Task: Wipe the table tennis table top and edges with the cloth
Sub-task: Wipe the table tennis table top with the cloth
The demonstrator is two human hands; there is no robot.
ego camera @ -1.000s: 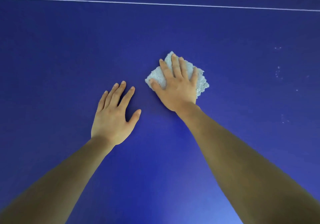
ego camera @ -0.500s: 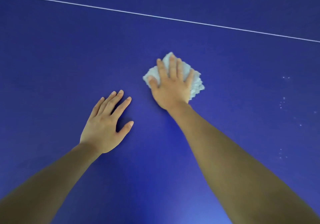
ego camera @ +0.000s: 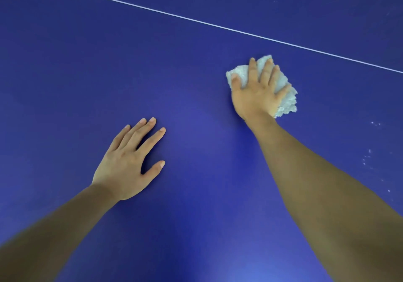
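right grip (ego camera: 256, 98) presses the cloth (ego camera: 287, 104), fingers straight; left grip (ego camera: 124, 166) (released too) rests on table (ego camera: 152, 68).

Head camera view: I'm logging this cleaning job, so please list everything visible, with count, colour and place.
table top: one, dark blue, fills the whole view.
line: one, thin and white, runs slantwise across the far part of the table top.
cloth: one, white, bunched, right of centre on the table top, on the near side of the line.
specks: several, small and white, scattered on the table top near the right edge of the view.
left hand: one, fingers straight and spread, lies on the bare table top left of centre, holds nothing.
right hand: one, fingers spread, presses flat on the cloth.
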